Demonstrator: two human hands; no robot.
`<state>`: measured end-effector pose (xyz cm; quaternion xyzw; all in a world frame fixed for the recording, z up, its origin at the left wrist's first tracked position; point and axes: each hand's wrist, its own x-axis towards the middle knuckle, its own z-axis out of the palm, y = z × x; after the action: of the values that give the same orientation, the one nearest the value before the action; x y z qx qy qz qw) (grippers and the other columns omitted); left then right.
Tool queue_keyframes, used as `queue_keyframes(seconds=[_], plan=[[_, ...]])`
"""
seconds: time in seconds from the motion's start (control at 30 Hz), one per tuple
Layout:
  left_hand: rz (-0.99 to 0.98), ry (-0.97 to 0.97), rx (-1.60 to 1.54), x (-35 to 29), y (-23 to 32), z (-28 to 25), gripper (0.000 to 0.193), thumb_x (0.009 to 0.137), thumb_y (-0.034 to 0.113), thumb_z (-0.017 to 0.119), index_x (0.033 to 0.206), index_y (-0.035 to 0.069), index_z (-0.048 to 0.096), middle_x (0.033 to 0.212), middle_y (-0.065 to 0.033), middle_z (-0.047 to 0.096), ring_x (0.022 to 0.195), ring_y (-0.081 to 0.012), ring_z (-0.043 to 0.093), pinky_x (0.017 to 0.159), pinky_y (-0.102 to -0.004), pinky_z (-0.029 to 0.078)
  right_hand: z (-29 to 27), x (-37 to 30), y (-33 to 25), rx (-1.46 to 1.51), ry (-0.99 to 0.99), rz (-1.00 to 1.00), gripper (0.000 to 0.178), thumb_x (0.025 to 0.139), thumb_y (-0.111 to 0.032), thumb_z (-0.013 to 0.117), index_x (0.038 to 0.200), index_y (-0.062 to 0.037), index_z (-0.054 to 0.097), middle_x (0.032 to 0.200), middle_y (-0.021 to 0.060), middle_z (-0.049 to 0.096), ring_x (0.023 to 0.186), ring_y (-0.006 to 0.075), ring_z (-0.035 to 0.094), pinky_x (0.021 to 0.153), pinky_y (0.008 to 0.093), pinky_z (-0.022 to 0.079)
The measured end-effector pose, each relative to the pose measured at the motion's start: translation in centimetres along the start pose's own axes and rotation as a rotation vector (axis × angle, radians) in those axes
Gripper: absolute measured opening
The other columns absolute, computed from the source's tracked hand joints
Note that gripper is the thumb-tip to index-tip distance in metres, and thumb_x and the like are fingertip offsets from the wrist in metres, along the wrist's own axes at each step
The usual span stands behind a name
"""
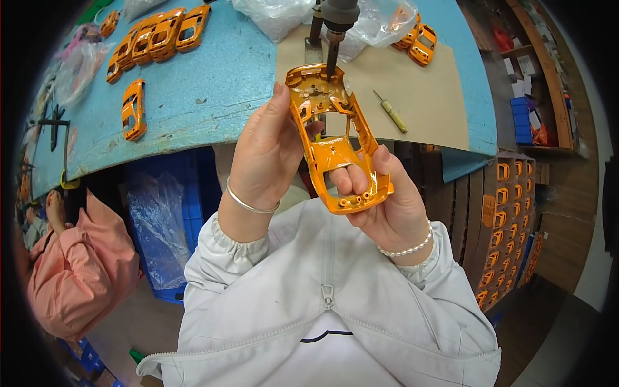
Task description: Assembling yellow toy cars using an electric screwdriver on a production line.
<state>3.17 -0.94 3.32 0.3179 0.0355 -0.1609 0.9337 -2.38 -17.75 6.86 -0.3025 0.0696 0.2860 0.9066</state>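
Evidently, one orange car shell (332, 153) in work, hollow side up, held between both hands at the table's near edge, its far end under the dark upright tool (340, 18).
Step, by judgement: placing a spot of the shell beneath the tool's tip; whether tip and shell touch, cannot tell.
Next move, by judgement: calls for a steady, level hold and fine lining-up, fingers clear of the tip.
Left hand (263, 153): curled narrowly about the shell's left side, thumb at the upper edge, fingers partly hidden beneath.
Right hand (394, 197): closed round the near end, thumb on the right edge, two fingertips showing through a window gap.
Nearby: green-handled hand tool (393, 117), lying loose on brown board (442, 97); single shell (134, 111), on the blue table (213, 90), left.
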Motion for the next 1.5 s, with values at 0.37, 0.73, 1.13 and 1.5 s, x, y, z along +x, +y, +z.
queue_keyframes(seconds=[0.37, 0.73, 1.13, 1.5], plan=[[-0.16, 0.059, -0.408, -3.2, -2.3, -3.8, 0.051, 0.104, 0.041, 0.025, 0.133, 0.004, 0.045, 0.125, -0.0186, 0.057, 0.099, -0.0279, 0.061, 0.084, -0.0444, 0.054, -5.4, 5.1, -1.9, -1.646, 0.343, -0.426, 0.014, 0.089, -0.017, 0.063, 0.089, -0.0033, 0.066, 0.08, 0.0077, 0.062, 0.065, 0.0191, 0.064, 0.055, 0.0313, 0.051], [-0.107, 0.183, -0.232, -3.9, -2.4, -2.7, 0.055, 0.104, 0.045, 0.022, 0.132, 0.004, 0.046, 0.12, -0.0171, 0.06, 0.101, -0.0246, 0.061, 0.085, -0.0413, 0.055, -8.1, 10.8, -3.5, -2.03, 0.439, -0.786, 0.006, 0.081, -0.014, 0.068, 0.084, -0.0093, 0.067, 0.088, 0.007, 0.061, 0.078, 0.0275, 0.063, 0.066, 0.0387, 0.051], [-0.113, 0.274, -0.085, -3.8, -2.9, -0.6, 0.055, 0.105, 0.045, 0.021, 0.131, 0.004, 0.047, 0.123, -0.0155, 0.06, 0.104, -0.0228, 0.06, 0.084, -0.0407, 0.055, -5.9, 7.5, -1.7, -1.72, 0.295, -0.754, 0.007, 0.08, -0.004, 0.067, 0.084, -0.0025, 0.062, 0.084, 0.0087, 0.061, 0.073, 0.0266, 0.063, 0.062, 0.034, 0.051], [-0.214, 0.086, -0.172, -4.4, -2.4, -0.2, 0.053, 0.104, 0.046, 0.027, 0.125, 0.003, 0.048, 0.123, -0.0161, 0.06, 0.092, -0.0237, 0.065, 0.08, -0.0379, 0.056, -4.6, 3.2, -1.6, -1.804, 0.056, -1.138, 0.007, 0.083, 0.005, 0.064, 0.089, 0.0013, 0.065, 0.083, 0.0081, 0.063, 0.062, 0.0158, 0.061, 0.051, 0.0279, 0.05]])
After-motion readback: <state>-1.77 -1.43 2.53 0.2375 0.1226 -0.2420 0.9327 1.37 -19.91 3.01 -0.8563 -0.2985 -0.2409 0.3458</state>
